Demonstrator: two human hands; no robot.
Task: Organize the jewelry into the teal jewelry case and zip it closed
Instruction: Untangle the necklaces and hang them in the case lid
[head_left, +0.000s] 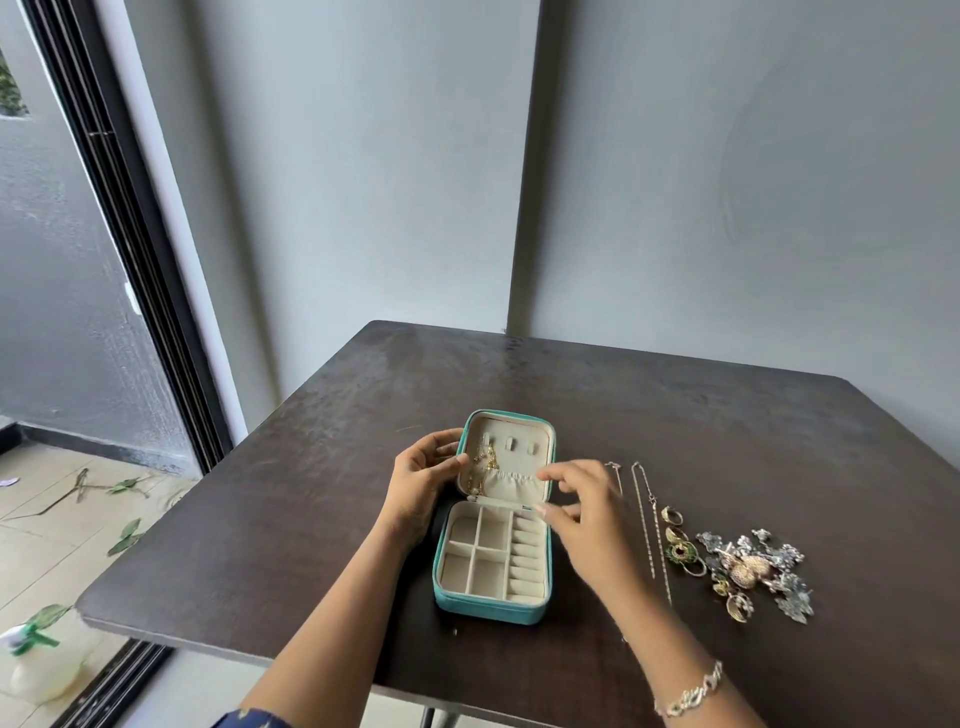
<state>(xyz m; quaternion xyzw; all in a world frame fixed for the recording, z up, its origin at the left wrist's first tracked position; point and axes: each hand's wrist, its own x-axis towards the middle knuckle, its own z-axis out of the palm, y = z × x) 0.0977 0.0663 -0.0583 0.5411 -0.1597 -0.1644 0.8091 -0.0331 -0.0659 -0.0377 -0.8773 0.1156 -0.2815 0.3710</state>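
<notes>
1. Teal jewelry case (488, 610) lies open on the table (675, 405), gold chain (480, 467) in its lid.
2. Left hand (421, 483) grips the lid's edge.
3. Right hand (582, 509) hovers, fingers loosely spread, near loose jewelry (748, 566).

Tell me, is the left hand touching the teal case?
Touching. The head view shows the left hand gripping the raised lid of the teal case, thumb in front, fingers behind.

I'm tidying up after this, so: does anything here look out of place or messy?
Yes. Green leaves lie scattered on the floor tiles left of the table. On the table, brooches and rings sit in a tangled heap right of the teal case, and a gold chain hangs bunched in its lid.
</notes>
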